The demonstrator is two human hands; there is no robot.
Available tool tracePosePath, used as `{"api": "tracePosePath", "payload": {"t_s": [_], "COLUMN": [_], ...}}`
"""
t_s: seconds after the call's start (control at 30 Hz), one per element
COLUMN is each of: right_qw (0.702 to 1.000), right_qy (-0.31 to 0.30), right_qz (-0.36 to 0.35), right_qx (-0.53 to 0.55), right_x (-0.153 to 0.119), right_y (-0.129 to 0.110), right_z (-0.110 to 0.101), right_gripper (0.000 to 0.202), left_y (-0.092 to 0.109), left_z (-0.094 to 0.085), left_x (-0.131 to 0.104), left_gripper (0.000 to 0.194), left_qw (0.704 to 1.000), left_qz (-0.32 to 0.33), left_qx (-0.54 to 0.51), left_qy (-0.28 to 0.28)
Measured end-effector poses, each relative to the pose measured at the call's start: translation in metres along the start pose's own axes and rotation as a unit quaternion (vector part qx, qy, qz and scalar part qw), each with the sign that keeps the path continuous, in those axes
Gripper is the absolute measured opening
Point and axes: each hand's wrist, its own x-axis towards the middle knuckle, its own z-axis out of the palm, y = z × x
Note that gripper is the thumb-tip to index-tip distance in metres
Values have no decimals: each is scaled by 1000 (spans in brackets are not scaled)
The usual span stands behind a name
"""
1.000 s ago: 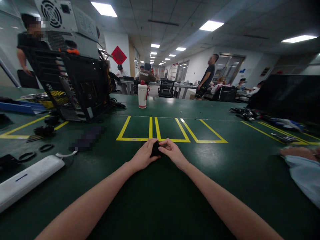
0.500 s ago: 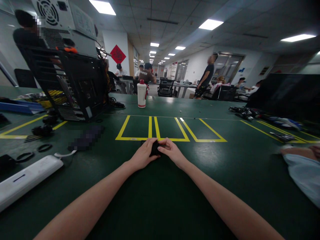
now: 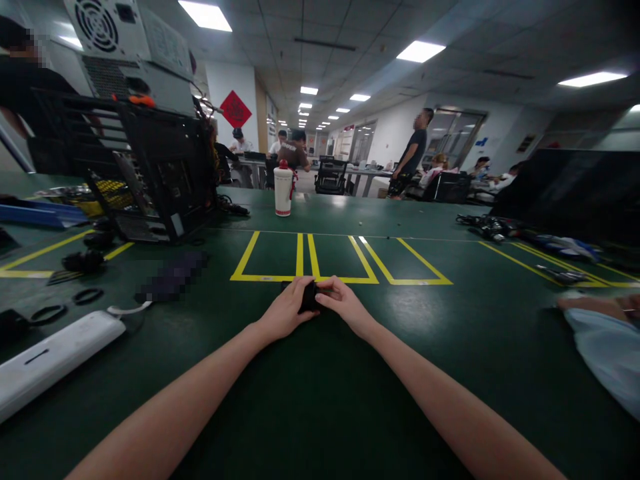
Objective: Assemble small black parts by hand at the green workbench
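A small black object (image 3: 309, 298) lies between my hands at the front of the yellow tape marks (image 3: 345, 280); its kind cannot be made out. My left hand (image 3: 289, 308) is wrapped over it from the left, thumb along the near side and fingers across the top. From the right, the curled fingers and thumb of my right hand (image 3: 343, 303) close on its right end. Much of the object is hidden under the fingers. Both forearms reach forward over the green tabletop (image 3: 310, 400).
A black computer case (image 3: 170, 173) stands at left, with a white power strip (image 3: 65, 360) nearer. A white cup (image 3: 283, 193) with a red top stands beyond the tape. Cables and dark parts (image 3: 485, 227) lie at right, near another person's sleeve (image 3: 605, 353).
My hands and the black object keep the same place and pose. At far left, a person in black has moved further left.
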Motion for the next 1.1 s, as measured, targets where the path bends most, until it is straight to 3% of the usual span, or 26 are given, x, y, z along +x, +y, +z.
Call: {"api": "tracePosePath", "payload": {"t_s": [0.17,0.4,0.6,0.77,0.97,1.1], "right_qw": [999,1000,1000,999,1000,1000], "right_qy": [25,-20,8,16,-22,0], "right_qz": [8,19,4,18,12,3], "right_qx": [-34,-6,-15,-33,2,-11], "right_x": [1,-1,0,1,-2,-2], "right_y": [-5,-2,-4,-3,-2,-5], "right_z": [1,-2,2,0,-1,1], "right_gripper": [26,32,23,28,36,22], "left_y": [2,1,2,1,1,2], "left_z": [-2,-1,-2,0,-2,-2], "left_x": [0,-1,-1,0,-1,-1], "left_gripper": [60,59,60,61,58,60], "left_qw": [1000,1000,1000,1000,1000,1000], "left_qz": [4,0,0,1,-9,-7], "left_qx": [-4,-6,-2,-2,-6,-1], "left_qy": [-1,0,-5,3,-7,-6]}}
